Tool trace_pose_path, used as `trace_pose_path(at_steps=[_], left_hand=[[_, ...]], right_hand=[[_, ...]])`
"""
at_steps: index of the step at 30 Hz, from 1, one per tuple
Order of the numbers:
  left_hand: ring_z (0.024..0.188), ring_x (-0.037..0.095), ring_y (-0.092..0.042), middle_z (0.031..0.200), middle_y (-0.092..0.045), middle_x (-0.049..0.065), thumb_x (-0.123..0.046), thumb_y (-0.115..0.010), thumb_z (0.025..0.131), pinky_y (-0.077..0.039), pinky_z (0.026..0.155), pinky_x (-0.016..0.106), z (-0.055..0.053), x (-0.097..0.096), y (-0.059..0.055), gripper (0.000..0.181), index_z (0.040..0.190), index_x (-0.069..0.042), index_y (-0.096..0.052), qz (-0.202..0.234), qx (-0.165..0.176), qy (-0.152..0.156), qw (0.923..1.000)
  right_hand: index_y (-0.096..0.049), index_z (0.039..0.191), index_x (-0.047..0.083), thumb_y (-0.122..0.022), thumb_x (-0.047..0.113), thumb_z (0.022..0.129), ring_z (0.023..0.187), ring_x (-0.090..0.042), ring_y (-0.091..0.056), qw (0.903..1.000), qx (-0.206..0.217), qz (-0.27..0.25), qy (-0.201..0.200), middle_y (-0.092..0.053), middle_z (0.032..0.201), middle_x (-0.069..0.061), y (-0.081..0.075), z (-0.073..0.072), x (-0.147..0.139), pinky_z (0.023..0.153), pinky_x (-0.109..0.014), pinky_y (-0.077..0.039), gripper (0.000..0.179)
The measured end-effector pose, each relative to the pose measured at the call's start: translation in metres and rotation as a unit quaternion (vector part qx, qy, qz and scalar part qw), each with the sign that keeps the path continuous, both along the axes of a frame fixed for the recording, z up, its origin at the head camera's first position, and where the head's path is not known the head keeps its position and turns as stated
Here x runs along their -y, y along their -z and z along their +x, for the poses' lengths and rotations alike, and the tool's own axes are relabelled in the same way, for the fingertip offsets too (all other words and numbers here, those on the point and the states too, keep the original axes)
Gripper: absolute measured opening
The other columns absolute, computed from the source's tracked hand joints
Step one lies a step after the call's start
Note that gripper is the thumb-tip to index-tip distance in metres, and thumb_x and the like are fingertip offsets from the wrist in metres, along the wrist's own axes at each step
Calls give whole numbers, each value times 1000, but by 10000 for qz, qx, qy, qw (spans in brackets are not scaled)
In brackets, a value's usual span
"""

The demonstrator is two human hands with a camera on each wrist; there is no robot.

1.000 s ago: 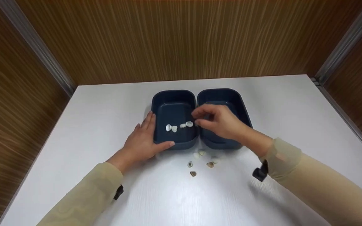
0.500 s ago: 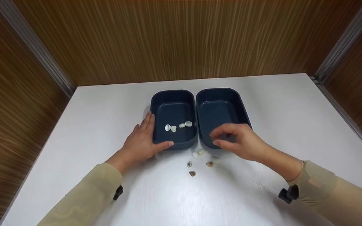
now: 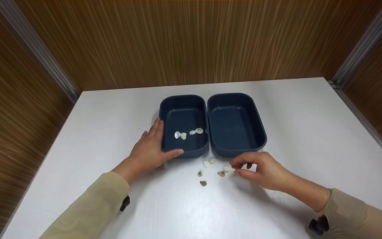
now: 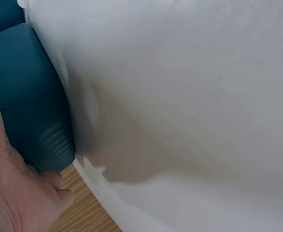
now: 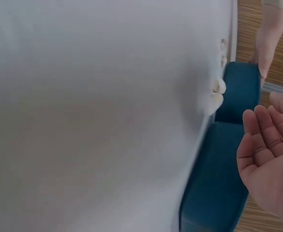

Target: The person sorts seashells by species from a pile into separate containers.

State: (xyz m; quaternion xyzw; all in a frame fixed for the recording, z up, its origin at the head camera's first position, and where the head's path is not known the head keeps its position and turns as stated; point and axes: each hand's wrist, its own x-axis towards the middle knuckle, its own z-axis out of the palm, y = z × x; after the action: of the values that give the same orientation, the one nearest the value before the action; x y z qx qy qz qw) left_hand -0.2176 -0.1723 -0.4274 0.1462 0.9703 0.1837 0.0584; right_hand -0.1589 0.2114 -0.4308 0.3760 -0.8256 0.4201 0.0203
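Observation:
My left hand (image 3: 148,149) rests against the left dark blue box (image 3: 193,153), straight fingers along its side and thumb at its front rim. Inside that box lie several white seashells (image 3: 199,131). At the table's middle my right hand (image 3: 260,169) reaches toward a white shell (image 3: 226,168), with thumb and fingertips parted beside it. Whether a fingertip touches that shell is hard to tell. Close by lies a brown shell (image 3: 221,173). The right wrist view shows the same hand (image 5: 272,150) with loosely bent fingers and nothing held.
A second dark blue box (image 3: 232,126) stands directly right of the first. Two pale shells (image 3: 206,164) lie before the boxes, with a small grey-brown shell (image 3: 200,173) and a darker one (image 3: 203,183) nearer me. Wood-grain panels (image 3: 191,43) enclose the white table (image 3: 118,109).
My right hand has come from above the boxes' shared edge, back over the right box, and down to the shells on the table. The left hand has stayed in place.

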Motion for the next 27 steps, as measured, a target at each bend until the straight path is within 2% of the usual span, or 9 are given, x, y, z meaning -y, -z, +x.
trace_pose_path(at_steps=[5, 11, 14, 27], left_hand=[[163, 25, -5, 178, 7, 11, -96, -45, 84, -10, 130, 52, -1, 0, 1, 134, 169, -3, 1, -16, -30, -4, 10000], [163, 26, -6, 178, 5, 12, -94, -47, 85, -11, 130, 54, 0, 0, 1, 133, 169, -2, -1, 16, -90, 23, 10000], [163, 27, -7, 178, 5, 13, -93, -48, 86, -12, 129, 55, 1, 0, 0, 132, 169, -1, -2, 76, -117, 39, 9999], [163, 27, -10, 178, 5, 12, -93, -48, 86, -11, 130, 54, 2, 0, 1, 132, 169, -2, -3, 75, -70, 44, 9999]], right_hand=[[-78, 113, 3, -79, -2, 93, 90, -13, -74, 9999, 94, 48, 10, -80, 104, -6, 9, 2, -4, 75, -31, -60, 21], [-77, 117, 2, -80, 5, 95, 93, -16, -74, 9984, 556, 29, 136, -79, 109, -8, 16, 3, -5, 79, -25, -58, 23], [-77, 120, 3, -81, 6, 94, 94, -20, -73, 9975, 686, 72, 173, -78, 113, -9, 19, 2, -5, 81, -26, -59, 26], [-75, 129, 4, -82, 12, 95, 104, -22, -70, 9949, 888, 421, 229, -76, 122, -6, 19, 1, -4, 88, -31, -59, 36]])
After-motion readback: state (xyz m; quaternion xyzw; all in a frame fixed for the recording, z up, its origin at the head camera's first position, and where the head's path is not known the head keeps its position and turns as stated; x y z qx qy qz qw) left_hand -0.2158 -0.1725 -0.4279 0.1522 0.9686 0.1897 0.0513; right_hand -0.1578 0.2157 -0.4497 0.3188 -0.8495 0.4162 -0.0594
